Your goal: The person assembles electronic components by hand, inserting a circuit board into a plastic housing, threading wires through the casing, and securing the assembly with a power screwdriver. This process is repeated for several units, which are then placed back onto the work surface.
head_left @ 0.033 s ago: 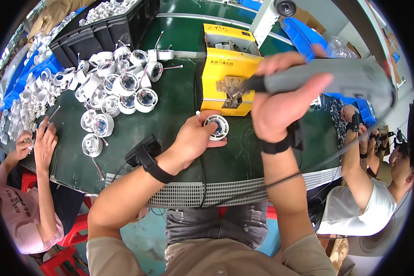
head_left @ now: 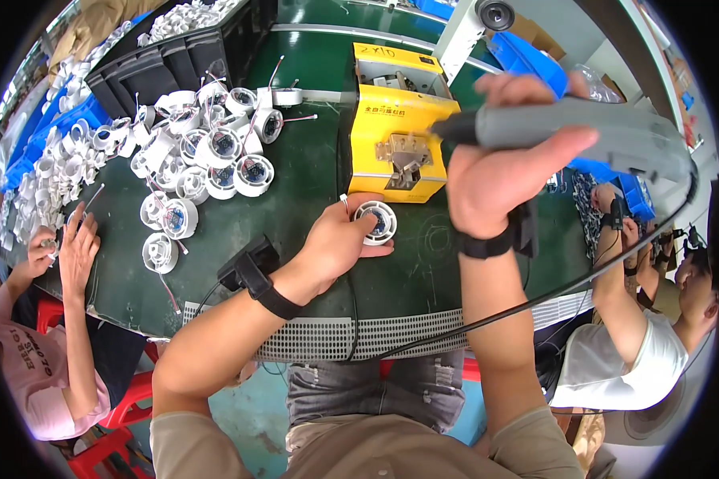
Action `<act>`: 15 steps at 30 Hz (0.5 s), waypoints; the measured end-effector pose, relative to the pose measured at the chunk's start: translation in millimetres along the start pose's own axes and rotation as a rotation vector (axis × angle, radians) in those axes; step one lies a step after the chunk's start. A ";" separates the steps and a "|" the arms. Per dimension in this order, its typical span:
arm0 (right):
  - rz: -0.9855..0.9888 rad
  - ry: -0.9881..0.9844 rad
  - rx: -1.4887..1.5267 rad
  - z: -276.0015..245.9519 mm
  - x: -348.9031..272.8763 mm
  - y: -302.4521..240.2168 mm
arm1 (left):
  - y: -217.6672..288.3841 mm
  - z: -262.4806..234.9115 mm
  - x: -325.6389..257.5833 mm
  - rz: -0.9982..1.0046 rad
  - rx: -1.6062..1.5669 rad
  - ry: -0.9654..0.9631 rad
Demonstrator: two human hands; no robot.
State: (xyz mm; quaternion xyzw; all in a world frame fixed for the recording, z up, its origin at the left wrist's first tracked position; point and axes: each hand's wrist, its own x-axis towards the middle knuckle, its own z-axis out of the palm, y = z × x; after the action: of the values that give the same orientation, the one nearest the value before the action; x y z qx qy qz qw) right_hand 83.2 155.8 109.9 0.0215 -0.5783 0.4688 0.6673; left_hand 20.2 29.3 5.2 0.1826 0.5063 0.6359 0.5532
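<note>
My left hand (head_left: 337, 239) is closed around a round white plastic housing (head_left: 382, 231) with a blue circuit board inside, held just above the green table. The thumb lies over the board. A grey electric screwdriver (head_left: 583, 132) is gripped in my right hand (head_left: 495, 180), lying nearly level with its dark tip pointing left. That tip is close to the front of a yellow screw feeder (head_left: 399, 120), near its metal pick-up block (head_left: 407, 156); motion blur hides whether it touches. The screwdriver's black cable (head_left: 567, 283) hangs down past my right forearm.
A pile of similar white housings (head_left: 208, 144) with wires lies left of the feeder. Behind it stands a black crate (head_left: 184, 72) full of white parts. More white rings (head_left: 60, 164) lie farther left. Co-workers sit on both sides, one person's hands (head_left: 76, 247) at the left.
My right hand and the screwdriver have shifted slightly right, drawing the tip back from the feeder's metal block. The cable has swung. My left hand keeps its place with the housing.
</note>
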 end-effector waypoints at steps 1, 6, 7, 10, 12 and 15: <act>-0.235 0.171 0.058 5.5 19.0 5.8 | 0.6 -1.1 -1.1 0.007 0.000 0.005; -0.012 -0.144 -0.286 -13.6 35.6 30.6 | -1.1 -4.6 -1.6 0.004 0.010 0.011; -0.038 -0.157 -0.331 -15.6 32.8 32.8 | -0.8 -4.8 -1.2 0.007 0.007 0.010; -0.046 0.035 -0.157 -16.2 27.0 10.2 | -1.7 -3.5 -0.3 -0.003 0.020 -0.010; 0.018 0.070 -0.060 -8.5 19.2 -3.4 | -0.9 -3.6 0.7 0.011 0.024 -0.020; 0.167 -0.005 -0.091 -3.1 1.2 -0.5 | -1.7 -5.6 -0.3 0.007 0.025 -0.012</act>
State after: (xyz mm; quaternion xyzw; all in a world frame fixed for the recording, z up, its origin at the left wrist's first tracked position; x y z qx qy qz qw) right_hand 85.7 158.0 110.1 -0.0559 -0.6005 0.4960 0.6247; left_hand 16.8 26.4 1.5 0.1952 0.5102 0.6302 0.5518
